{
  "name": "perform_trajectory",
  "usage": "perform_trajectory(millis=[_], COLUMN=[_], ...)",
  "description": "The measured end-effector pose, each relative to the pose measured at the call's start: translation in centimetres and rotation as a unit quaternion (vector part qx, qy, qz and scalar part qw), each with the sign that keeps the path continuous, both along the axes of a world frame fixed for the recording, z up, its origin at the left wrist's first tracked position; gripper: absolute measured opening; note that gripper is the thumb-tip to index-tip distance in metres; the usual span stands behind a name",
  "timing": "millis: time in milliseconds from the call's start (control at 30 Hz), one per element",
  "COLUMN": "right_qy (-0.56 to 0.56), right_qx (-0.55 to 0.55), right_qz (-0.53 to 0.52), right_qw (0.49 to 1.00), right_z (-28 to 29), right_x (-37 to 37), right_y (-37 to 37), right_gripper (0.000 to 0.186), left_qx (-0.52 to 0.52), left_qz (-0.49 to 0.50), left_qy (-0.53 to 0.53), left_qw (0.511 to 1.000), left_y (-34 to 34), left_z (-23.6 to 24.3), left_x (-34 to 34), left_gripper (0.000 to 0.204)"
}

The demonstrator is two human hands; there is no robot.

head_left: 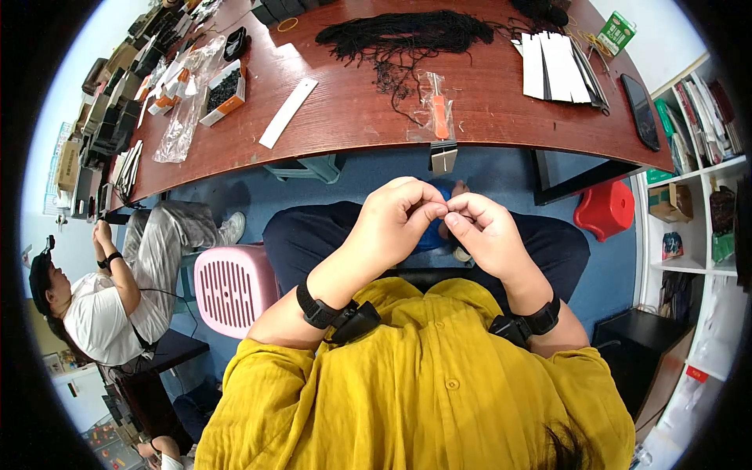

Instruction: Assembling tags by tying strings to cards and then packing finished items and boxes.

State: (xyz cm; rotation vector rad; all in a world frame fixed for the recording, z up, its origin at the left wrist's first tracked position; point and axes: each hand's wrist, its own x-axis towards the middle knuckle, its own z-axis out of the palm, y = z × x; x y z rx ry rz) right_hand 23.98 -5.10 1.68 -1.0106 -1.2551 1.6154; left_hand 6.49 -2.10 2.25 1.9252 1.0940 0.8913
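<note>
My left hand (394,222) and my right hand (492,237) meet in front of my chest, above my lap. Thumb and forefinger of each are pinched, and their tips touch or nearly touch. Whatever lies between them is too small to make out. Just beyond, a black clip (442,159) hangs at the near edge of the red-brown table (352,117). Behind the clip lies an orange-handled tool (440,117) on clear plastic wrapping. Farther back is a loose bundle of black cords (407,35), with thin strands trailing toward the tool.
Left on the table are a white strip (288,113) and a box of small black pieces (225,92). White cards (554,69) and a phone (641,112) lie right. A pink stool (235,290) and red stool (605,210) flank me. Another person (110,321) sits left.
</note>
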Motion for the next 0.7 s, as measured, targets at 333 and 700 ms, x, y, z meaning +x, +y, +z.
perform_trajectory(millis=[333,700], right_qy=[-0.021,0.008], right_qx=[0.008,0.053], right_qz=[-0.06,-0.048], right_qw=[0.998,0.997], right_z=[-0.9,-1.1], right_x=[0.4,-0.2], right_y=[0.2,0.1], right_gripper=[0.015,0.011], left_qx=[-0.262,-0.044], left_qz=[0.01,0.0], left_qy=[-0.219,-0.029], left_qw=[0.94,0.999], left_y=[-0.1,-0.2], left_z=[-0.1,1.1], left_x=[-0.3,0.3], left_gripper=[0.018,0.007])
